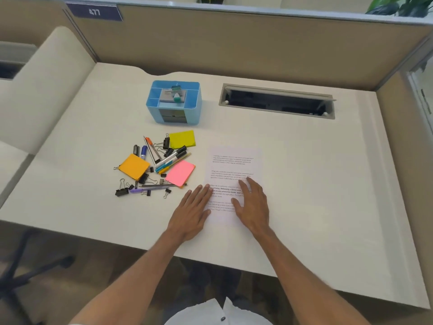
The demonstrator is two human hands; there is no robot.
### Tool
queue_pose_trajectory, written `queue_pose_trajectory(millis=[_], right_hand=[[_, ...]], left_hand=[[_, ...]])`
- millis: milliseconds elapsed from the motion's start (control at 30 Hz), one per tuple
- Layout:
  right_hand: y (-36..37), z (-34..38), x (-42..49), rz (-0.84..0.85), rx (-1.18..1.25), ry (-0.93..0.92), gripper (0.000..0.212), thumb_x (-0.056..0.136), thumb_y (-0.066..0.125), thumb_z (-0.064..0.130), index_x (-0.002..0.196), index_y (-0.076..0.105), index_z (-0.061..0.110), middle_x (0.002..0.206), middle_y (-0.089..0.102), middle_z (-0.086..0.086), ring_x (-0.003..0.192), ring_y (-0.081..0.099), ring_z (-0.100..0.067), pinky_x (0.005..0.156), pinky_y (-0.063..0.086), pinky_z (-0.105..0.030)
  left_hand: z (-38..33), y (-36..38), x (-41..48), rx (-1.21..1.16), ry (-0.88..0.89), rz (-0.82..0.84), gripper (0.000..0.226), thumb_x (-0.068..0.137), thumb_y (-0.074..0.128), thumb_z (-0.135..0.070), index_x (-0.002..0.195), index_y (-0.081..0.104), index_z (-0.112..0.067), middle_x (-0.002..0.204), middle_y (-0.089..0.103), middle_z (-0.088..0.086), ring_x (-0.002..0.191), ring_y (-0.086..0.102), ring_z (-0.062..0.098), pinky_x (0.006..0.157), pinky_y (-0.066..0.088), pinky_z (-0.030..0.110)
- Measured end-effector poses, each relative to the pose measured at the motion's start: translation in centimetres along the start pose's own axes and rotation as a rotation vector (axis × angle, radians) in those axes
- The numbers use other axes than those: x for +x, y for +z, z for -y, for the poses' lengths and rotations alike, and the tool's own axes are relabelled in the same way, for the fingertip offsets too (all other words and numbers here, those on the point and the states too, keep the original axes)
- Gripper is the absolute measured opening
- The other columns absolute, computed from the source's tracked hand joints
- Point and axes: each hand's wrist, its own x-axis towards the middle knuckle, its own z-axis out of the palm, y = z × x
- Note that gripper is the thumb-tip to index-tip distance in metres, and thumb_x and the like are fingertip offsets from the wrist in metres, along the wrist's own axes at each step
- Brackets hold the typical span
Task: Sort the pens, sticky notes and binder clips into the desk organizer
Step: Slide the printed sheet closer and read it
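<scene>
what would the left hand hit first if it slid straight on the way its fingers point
Probably the printed sheet: the left hand lies flat, fingers angled up and right, tips already at the paper's left edge. The pink sticky notes sit just left of that line.

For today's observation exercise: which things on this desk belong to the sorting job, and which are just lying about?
Part of the job:
blue desk organizer
pens and markers
yellow sticky notes
orange sticky notes
pink sticky notes
binder clips

Just lying about:
printed sheet, under both flat hands, left hand and right hand
cable hatch
</scene>
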Motion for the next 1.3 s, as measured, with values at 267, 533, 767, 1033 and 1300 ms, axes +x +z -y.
queue_pose_trajectory(millis=[267,533,767,1033,1300], right_hand=[[-0.8,-0.2,-0.4,0.003,-0.084,0.023,0.062,0.100,0.060,0.048,0.157,0.049,0.026,0.168,0.035,0.001,0.154,0.034,-0.019,0.124,0.030,-0.037],[-0.8,0.1,-0.4,0.001,-0.100,0.033,0.063,0.097,0.061,0.050,0.154,0.050,0.026,0.165,0.037,0.004,0.149,0.039,-0.018,0.122,0.032,-0.039],[-0.7,0.1,-0.4,-0.015,-0.095,0.035,0.063,0.096,0.063,0.049,0.153,0.052,0.026,0.164,0.040,0.004,0.150,0.039,-0.017,0.122,0.031,-0.040],[-0.2,-0.3,-0.3,-0.051,-0.026,0.030,0.062,0.094,0.067,0.046,0.151,0.055,0.025,0.162,0.042,0.004,0.150,0.039,-0.017,0.121,0.032,-0.041],[-0.5,1.4,2.0,-0.227,0.048,-0.008,0.048,0.093,0.069,0.044,0.138,0.065,0.026,0.141,0.060,0.008,0.130,0.055,-0.017,0.110,0.042,-0.043]], left_hand=[[0.4,-0.2,-0.1,-0.042,0.047,0.026,0.067,0.119,0.020,-0.042,0.171,-0.019,-0.026,0.178,-0.026,-0.009,0.167,-0.020,0.011,0.141,-0.002,0.039],[0.5,0.1,-0.5,-0.082,0.055,0.024,0.067,0.119,0.021,-0.041,0.171,-0.018,-0.026,0.179,-0.026,-0.009,0.167,-0.021,0.010,0.141,-0.001,0.038],[0.5,0.1,-0.5,-0.120,0.066,0.018,0.067,0.119,0.023,-0.040,0.172,-0.015,-0.026,0.179,-0.024,-0.009,0.167,-0.021,0.010,0.141,0.000,0.037],[0.4,0.0,-0.6,-0.155,0.081,0.005,0.066,0.119,0.024,-0.040,0.173,-0.012,-0.028,0.180,-0.022,-0.010,0.168,-0.020,0.009,0.141,0.003,0.038],[1.9,-2.9,0.5,-0.267,0.078,-0.155,0.059,0.120,0.030,-0.039,0.174,0.009,-0.032,0.182,-0.001,-0.015,0.169,-0.003,0.005,0.138,0.007,0.028]])
